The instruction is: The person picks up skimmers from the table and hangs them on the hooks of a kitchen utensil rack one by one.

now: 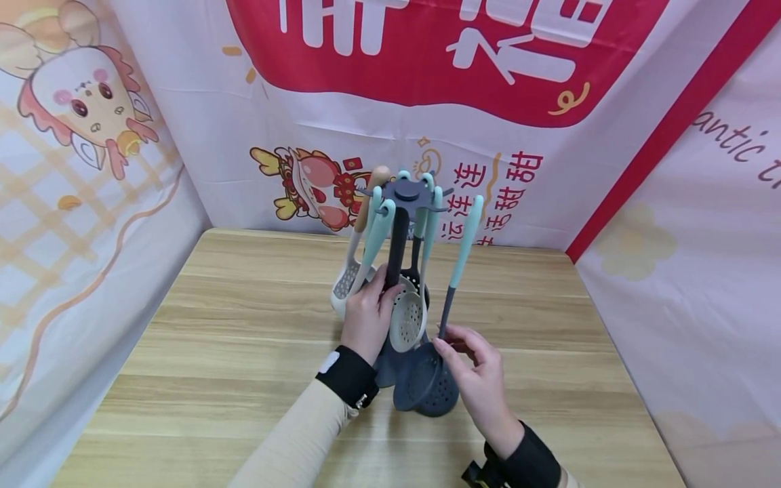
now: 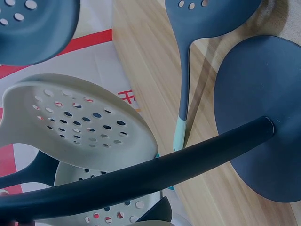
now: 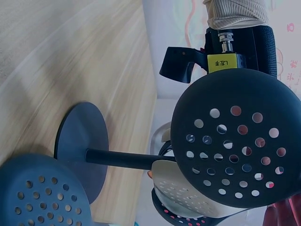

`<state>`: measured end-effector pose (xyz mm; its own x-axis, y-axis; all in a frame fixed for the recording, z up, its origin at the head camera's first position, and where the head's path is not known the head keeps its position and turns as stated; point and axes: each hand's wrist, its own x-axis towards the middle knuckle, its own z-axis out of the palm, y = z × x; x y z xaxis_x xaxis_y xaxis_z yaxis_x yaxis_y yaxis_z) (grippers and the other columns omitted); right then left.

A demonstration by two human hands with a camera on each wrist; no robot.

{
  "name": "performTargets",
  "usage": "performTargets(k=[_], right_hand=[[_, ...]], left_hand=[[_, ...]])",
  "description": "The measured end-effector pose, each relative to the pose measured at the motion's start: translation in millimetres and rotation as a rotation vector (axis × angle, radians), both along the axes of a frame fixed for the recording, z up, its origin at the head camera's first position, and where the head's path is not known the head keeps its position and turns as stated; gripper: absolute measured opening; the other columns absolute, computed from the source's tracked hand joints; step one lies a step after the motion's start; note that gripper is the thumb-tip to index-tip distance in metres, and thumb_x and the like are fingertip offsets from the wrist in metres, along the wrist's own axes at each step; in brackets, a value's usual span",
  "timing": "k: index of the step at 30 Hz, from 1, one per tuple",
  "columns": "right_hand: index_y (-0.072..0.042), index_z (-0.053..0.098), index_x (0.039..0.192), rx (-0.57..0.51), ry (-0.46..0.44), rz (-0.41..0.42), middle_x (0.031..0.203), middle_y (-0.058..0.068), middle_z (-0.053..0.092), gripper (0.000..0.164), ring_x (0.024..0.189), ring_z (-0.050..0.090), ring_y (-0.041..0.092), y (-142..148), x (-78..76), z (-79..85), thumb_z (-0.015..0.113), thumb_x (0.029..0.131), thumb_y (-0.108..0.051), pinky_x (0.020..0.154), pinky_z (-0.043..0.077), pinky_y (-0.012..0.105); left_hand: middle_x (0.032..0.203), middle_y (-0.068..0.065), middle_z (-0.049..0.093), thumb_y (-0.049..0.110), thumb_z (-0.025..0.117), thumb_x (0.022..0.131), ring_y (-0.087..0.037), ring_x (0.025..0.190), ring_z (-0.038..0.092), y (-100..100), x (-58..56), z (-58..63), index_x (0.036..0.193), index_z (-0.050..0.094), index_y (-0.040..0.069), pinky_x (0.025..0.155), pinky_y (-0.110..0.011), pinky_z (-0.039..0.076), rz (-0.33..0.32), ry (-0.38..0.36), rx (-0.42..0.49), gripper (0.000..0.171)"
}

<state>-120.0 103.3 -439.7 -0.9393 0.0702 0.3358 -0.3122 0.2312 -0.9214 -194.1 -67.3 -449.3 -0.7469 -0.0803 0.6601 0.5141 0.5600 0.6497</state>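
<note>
My left hand (image 1: 368,322) grips the dark pole (image 1: 398,247) of a rotating utensil stand, whose round base (image 2: 254,155) stands on the table. My right hand (image 1: 482,379) pinches the neck of a dark slotted skimmer (image 3: 282,103) with a mint handle (image 1: 466,247). The skimmer is tilted, head down, at the stand's right front. Another dark slotted skimmer (image 2: 211,21), also mint-handled, is low beside the base; whether it touches the table I cannot tell. On the stand's hooked top (image 1: 407,194) hang several utensils, among them a pale slotted spoon (image 1: 407,322).
A pale slotted turner (image 1: 346,279) with a wooden handle (image 1: 364,203) hangs at the stand's left. All of it stands on a wood-grain table (image 1: 213,379). Printed cloths (image 1: 213,135) rise behind the table and along both sides.
</note>
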Motion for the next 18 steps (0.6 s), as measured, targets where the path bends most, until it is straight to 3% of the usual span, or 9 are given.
performTargets(k=[8, 18], right_hand=[[0.001, 0.074, 0.101, 0.003, 0.055, 0.007, 0.093, 0.013, 0.072, 0.017, 0.087, 0.065, 0.005, -0.4, -0.1, -1.4, 0.071, 0.086, 0.006, 0.081, 0.053, 0.019], [0.001, 0.075, 0.103, 0.008, 0.07, 0.003, 0.093, 0.004, 0.072, 0.02, 0.087, 0.065, 0.004, -1.0, 0.7, -0.4, 0.072, 0.084, 0.006, 0.081, 0.053, 0.018]], left_hand=[[0.092, -0.015, 0.073, 0.005, 0.069, 0.092, -0.026, 0.083, 0.073, 0.2, 0.0, 0.1, 0.116, 0.064, -0.001, 0.072, -0.036, 0.061, 0.003, 0.011, 0.001, 0.026], [0.092, -0.015, 0.073, 0.007, 0.068, 0.092, -0.026, 0.083, 0.073, 0.0, -0.6, -0.7, 0.117, 0.064, -0.001, 0.071, -0.036, 0.061, 0.005, 0.014, 0.0, 0.026]])
